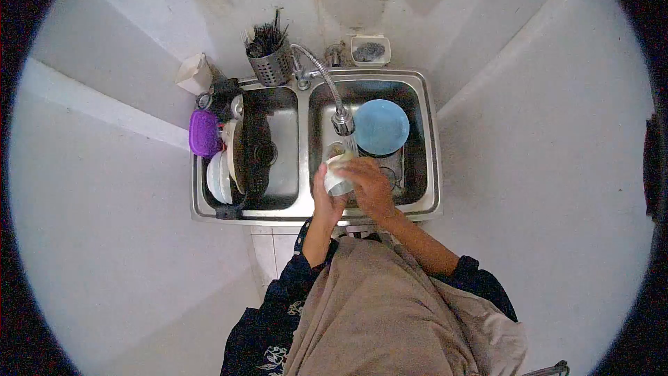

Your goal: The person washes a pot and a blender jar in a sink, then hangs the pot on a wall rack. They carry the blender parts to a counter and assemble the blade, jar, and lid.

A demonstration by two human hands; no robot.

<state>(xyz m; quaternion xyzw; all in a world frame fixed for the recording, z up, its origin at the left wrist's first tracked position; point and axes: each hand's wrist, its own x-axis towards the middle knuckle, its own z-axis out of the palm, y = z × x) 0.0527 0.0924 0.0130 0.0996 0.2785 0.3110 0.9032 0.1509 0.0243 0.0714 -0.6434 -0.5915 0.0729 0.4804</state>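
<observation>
A small white cup [338, 184] is tilted over the right sink basin, under the tap's spray head [342, 122]. My left hand [325, 199] is closed around its left side and base. From the right, my right hand [374, 189] reaches across, its fingers curled over the cup's upper rim; its fingertips are partly hidden there. Water [351, 145] runs down from the spray head just above the right fingers. Behind my right hand, a light blue plate [382, 127] leans in the same basin.
At the left basin [284, 167] a dark rack [256, 157] holds white dishes [218, 177] and a purple container [204, 133]. A perforated metal cutlery holder [271, 67] stands behind the tap. A scourer [369, 51] lies in a white dish at the back.
</observation>
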